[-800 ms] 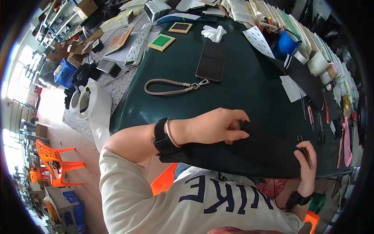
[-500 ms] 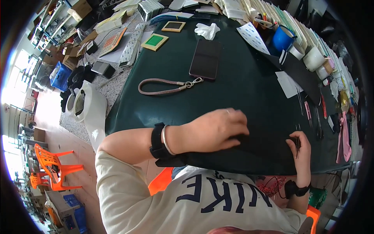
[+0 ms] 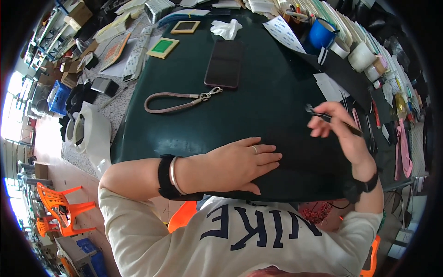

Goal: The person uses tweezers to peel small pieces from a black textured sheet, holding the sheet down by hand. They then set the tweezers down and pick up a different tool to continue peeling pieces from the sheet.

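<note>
Dark green tabletop (image 3: 258, 108) fills the middle. At its near edge, the left hand (image 3: 240, 167) has flattened onto what looks like a black sheet (image 3: 304, 171) – hard to tell, dark on dark – so that sheet seems steadied. The right hand (image 3: 340, 123) has lifted, pinching a slim dark tool (image 3: 320, 115). Beyond are a strap (image 3: 180, 95), phone (image 3: 224, 63) and blue cup (image 3: 320, 33); across the floor, an orange chair (image 3: 50, 199).

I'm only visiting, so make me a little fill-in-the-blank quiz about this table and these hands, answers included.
1. Of the left hand and right hand, the one holding a slim dark tool is the ____.
2. The looped strap has its metal clasp beside the ____.
3. The mug is coloured ____.
Missing words: right; phone; blue.
</note>
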### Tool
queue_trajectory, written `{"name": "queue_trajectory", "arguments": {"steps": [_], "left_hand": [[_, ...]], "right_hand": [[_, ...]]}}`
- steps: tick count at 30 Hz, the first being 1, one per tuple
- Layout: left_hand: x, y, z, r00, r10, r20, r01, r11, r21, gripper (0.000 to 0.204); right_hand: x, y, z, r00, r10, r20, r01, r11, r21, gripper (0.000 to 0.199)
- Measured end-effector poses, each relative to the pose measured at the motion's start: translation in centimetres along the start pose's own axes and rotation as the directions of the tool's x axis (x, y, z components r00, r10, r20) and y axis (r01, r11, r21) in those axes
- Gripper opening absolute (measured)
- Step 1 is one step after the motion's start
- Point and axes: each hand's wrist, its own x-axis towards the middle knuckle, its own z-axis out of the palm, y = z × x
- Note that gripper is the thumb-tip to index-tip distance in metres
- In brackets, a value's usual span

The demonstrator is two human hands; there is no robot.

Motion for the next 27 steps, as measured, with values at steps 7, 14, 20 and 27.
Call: {"name": "queue_trajectory", "arguments": {"steps": [7,14,20,27], "left_hand": [[-0.4,0.4,-0.4,0.997,-0.082,0.011,0.081,0.996,0.027,0.087],[-0.7,0.0,-0.6,0.998,-0.070,-0.004,0.070,0.997,-0.029,0.086],[-0.5,-0.8,-1.0,0.997,-0.062,-0.048,0.061,0.998,-0.036,0.082],[-0.4,-1.0,-1.5,0.992,-0.118,-0.049,0.114,0.991,-0.074,0.080]], "right_hand": [[5.4,4.1,3.8,0.969,-0.032,0.244,-0.005,0.989,0.151,0.024],[5.4,5.1,4.9,0.982,-0.137,0.128,0.142,0.989,-0.030,0.016],[5.1,5.6,4.7,0.987,-0.049,0.153,0.073,0.986,-0.150,0.017],[5.7,5.5,5.3,0.978,-0.186,0.095,0.196,0.974,-0.110,0.022]]}}
